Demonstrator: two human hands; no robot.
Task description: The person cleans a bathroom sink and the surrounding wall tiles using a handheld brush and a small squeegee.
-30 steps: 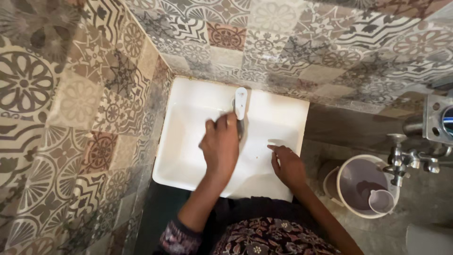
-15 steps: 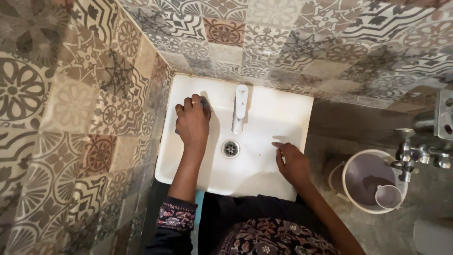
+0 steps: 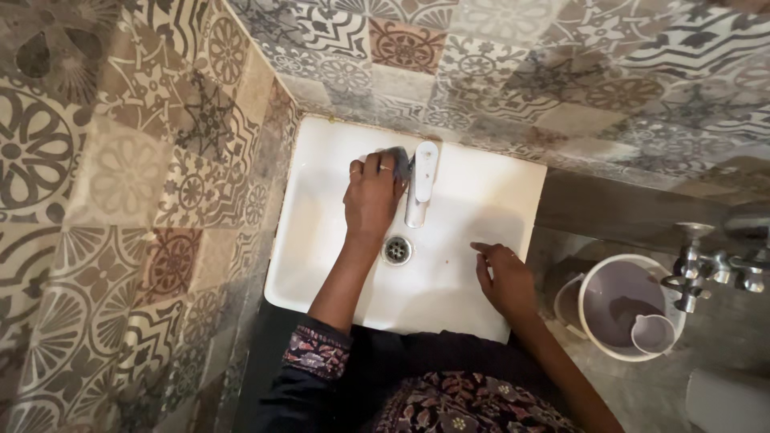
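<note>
Scrubbing of a white sink (image 3: 473, 188) beside its tap (image 3: 420, 181).
A grey scrub pad (image 3: 396, 155) is grasped in the left hand (image 3: 371, 198), pressed on the far ledge just left of the tap; the right hand (image 3: 507, 278), released, is rested on the near right rim.

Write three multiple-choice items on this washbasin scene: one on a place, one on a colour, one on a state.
1. Where is the left hand?
A. Beside the tap, at the basin's back ledge
B. In the bucket
C. On the wall tiles

2. What colour is the basin?
A. Green
B. White
C. Black

3. How is the right hand?
A. Clenched round the tap
B. Resting on the basin's right rim, holding nothing
C. Lifting the small jug

Answers: 1 A, its fingers press a grey scrubber just left of the tap. 2 B, the whole bowl is white. 3 B, its fingers lie on the rim, empty.
</note>
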